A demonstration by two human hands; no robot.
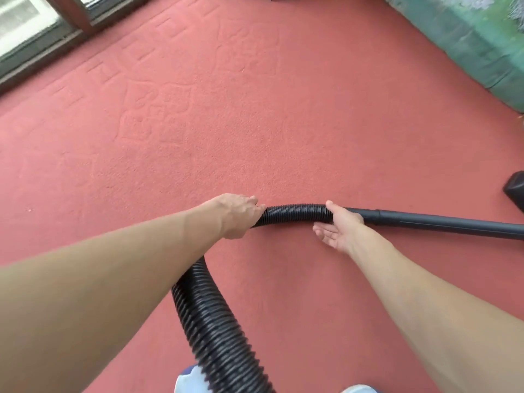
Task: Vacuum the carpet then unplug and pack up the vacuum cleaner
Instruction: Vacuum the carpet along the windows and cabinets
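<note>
A black ribbed vacuum hose arcs over the red carpet and runs down to the bottom edge. My left hand grips the hose from above. My right hand lies palm up where the hose joins the rigid black wand; its thumb lies over the joint and its fingers hang relaxed below. The wand runs off to the right edge. A black nozzle part shows at the right edge. A pale blue-and-white piece of the vacuum body peeks in at the bottom.
A dark wooden window frame borders the carpet at the top left. A green patterned cushion or mattress lies along the top right. A pale rounded object pokes in at the bottom edge.
</note>
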